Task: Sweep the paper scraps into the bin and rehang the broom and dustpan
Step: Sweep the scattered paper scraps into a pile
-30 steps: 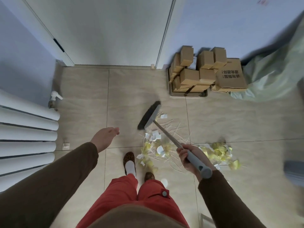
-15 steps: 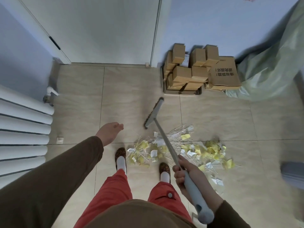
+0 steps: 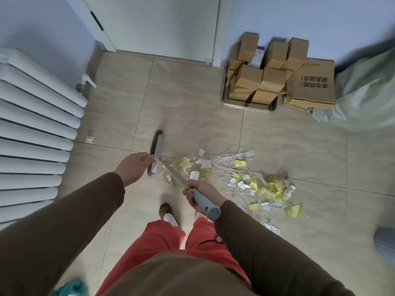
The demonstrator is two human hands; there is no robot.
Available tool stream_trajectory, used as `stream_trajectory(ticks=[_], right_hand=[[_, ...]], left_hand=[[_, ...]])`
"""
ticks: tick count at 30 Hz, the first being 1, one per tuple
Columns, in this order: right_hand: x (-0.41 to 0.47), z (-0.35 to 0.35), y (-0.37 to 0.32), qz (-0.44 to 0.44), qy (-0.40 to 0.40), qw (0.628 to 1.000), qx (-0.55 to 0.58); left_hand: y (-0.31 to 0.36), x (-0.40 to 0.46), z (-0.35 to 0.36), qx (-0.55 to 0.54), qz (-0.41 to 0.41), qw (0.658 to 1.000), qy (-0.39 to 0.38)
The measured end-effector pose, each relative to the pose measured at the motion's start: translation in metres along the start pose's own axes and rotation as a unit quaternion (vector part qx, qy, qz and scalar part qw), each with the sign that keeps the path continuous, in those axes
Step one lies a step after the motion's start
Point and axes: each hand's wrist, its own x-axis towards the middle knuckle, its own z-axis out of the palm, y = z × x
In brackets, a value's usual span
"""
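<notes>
My right hand grips the grey handle of the broom, whose dark-bristled head rests on the tiled floor left of the scraps. A spread of yellow and white paper scraps with thin white strips lies on the floor to the right of the broom, reaching past my right arm. My left hand hangs in the air beside the broom head, fingers relaxed, holding nothing. No dustpan or bin can be made out for certain.
A white radiator lines the left wall. Stacked cardboard boxes sit against the far wall beside a closed door. A pale green bag bulges at right. A blurred grey object sits at the right edge.
The broom head has swung left, away from the boxes and to the left of the scraps. My left hand has come closer to the broom head. The view has shifted right.
</notes>
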Motion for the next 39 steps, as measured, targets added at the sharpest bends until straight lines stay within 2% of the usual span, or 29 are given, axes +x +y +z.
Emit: stream_trajectory(ticks=[5,11,14,17,21,23,26,28,32,36,39], right_hand=[[-0.047,-0.067,0.015,-0.029,0.055,0.996,0.066],[-0.102,-0.098,0.043,-0.085,0.114,0.981,0.134],[-0.13,-0.096,0.053,-0.095,0.112,0.983,0.11],[-0.156,-0.1,0.063,-0.093,0.103,0.986,0.088],[-0.164,-0.105,0.07,-0.049,0.085,0.995,0.008],[-0.156,-0.101,0.062,-0.012,0.06,0.997,-0.051],[-0.123,-0.095,0.039,0.029,0.023,0.996,-0.085],[-0.096,-0.095,0.028,0.046,0.005,0.993,-0.112],[-0.056,-0.102,0.017,0.082,-0.029,0.988,-0.13],[-0.047,-0.135,0.002,0.097,-0.004,0.984,-0.147],[-0.074,-0.179,-0.011,0.103,0.016,0.978,-0.18]], left_hand=[[-0.003,-0.018,0.02,-0.006,-0.028,1.0,-0.013],[0.005,-0.026,0.053,-0.009,0.004,0.998,-0.06],[0.015,-0.033,0.071,-0.049,-0.013,0.997,-0.054],[0.015,-0.041,0.083,-0.02,0.002,0.998,-0.066],[0.02,-0.05,0.095,-0.054,-0.017,0.997,-0.048],[0.024,-0.057,0.101,-0.059,-0.038,0.997,-0.024],[0.021,-0.065,0.114,-0.08,-0.032,0.996,0.01],[0.025,-0.071,0.123,-0.099,-0.06,0.993,0.031],[0.045,-0.096,0.149,-0.051,-0.066,0.994,0.07],[0.063,-0.126,0.182,-0.028,-0.066,0.995,0.075],[0.071,-0.137,0.205,-0.049,-0.081,0.993,0.068]])
